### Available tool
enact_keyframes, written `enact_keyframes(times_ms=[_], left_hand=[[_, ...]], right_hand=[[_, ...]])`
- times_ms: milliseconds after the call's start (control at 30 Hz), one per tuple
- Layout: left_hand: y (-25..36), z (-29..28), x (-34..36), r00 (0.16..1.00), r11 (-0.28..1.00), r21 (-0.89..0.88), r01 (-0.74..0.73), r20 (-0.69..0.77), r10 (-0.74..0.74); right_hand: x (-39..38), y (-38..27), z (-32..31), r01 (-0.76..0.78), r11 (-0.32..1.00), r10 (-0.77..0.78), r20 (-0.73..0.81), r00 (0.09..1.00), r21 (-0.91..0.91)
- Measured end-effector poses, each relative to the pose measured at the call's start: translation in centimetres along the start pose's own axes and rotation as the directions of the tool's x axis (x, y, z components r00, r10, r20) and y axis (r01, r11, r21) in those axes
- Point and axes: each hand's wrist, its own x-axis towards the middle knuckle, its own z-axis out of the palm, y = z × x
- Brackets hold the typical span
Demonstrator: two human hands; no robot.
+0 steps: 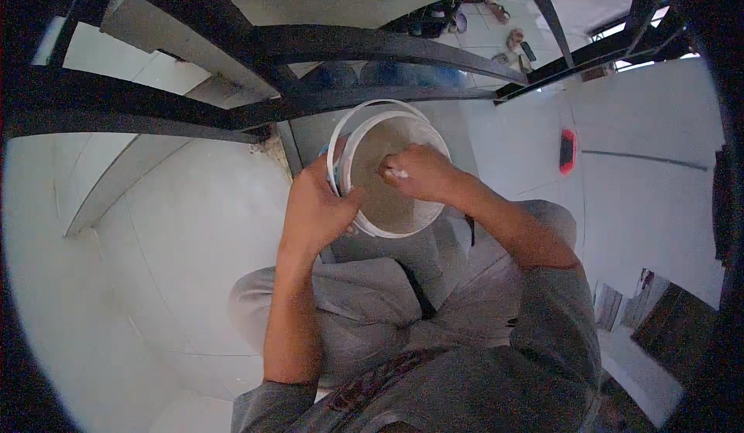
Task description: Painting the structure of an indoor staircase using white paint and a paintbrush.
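Note:
A white bucket (425, 131) stands between my legs, its thin white carrying handle tilted over the far left rim. Grey-brown material (381, 193) covers much of its inside; whether it is wet or dry I cannot tell. My left hand (319, 204) grips the bucket's left rim, thumb at the near edge and fingers around the outer side. Over the material, inside the bucket's mouth, my right hand (418, 173) is closed. A whitish patch shows at its fingers, and what they hold is hidden.
A dark metal frame (372, 45) crosses just beyond the bucket. On the pale tiled floor at right lies a red and black object (568, 151) beside a thin grey strip (643, 158). Footwear (515, 41) sits at the far back, and a dark panel (682, 326) at lower right.

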Motion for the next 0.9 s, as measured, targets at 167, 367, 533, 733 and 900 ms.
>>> enact_keyframes(times_ms=[167,367,533,733,900], left_hand=[[-0.5,0.1,0.0,1.000,1.000,0.007,-0.003,-0.014,0.003],[-0.5,-0.2,0.4,0.996,0.995,0.101,-0.026,-0.077,0.034],[1.5,-0.1,0.1,0.974,0.970,-0.117,0.212,-0.059,-0.219],[1.7,-0.1,-0.7,0.981,0.985,-0.080,0.155,-0.101,-0.163],[0.8,0.4,-0.7,0.986,0.981,-0.139,0.133,-0.083,-0.145]], right_hand=[[-0.1,0.7,-2.4,-0.041,0.864,0.169,-0.213,0.963,0.501],[-1.4,1.2,-6.6,-0.155,0.420,0.392,-0.025,0.920,0.894],[-3.1,3.0,-9.2,-0.015,0.137,0.465,-0.051,0.884,0.991],[-3.8,6.3,-7.7,0.196,-0.176,0.452,-0.097,0.886,0.965],[-3.9,3.0,-7.2,0.033,0.215,0.351,-0.109,0.930,0.976]])
